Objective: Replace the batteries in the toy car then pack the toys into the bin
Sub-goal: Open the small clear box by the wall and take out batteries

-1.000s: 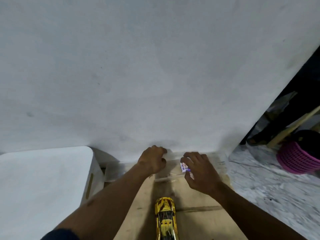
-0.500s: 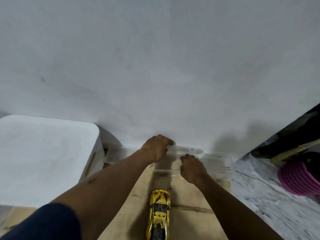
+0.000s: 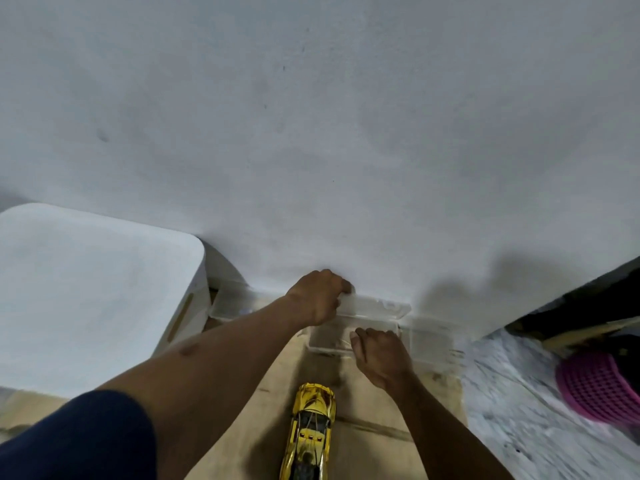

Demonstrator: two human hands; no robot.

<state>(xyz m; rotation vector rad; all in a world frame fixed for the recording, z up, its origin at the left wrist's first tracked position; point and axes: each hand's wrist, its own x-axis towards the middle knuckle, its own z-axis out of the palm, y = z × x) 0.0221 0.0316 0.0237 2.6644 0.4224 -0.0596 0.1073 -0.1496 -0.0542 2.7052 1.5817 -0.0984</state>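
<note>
- Car [image 3: 311, 431]: nearest; long axis points toward box [image 3: 325, 342], lying just short of it.
- Right hand [image 3: 379, 355]: nearer the car; fingers curled at box rim, hold undeterminable.
- Left hand [image 3: 317, 296]: farthest; fingers grip raised lid [image 3: 377, 303].

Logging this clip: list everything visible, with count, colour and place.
cardboard: one sheet, tan, on the floor
toy car: one, gold, bottom centre on the cardboard
clear box: one, transparent, against the wall, lid raised
other clear tubs: apparently two, flanking the clear box
bin: one, white, left
basket: one, pink, right edge
left hand: one, grips the lid
right hand: one, fingers curled at the clear box's near rim; anything held is hidden
</note>
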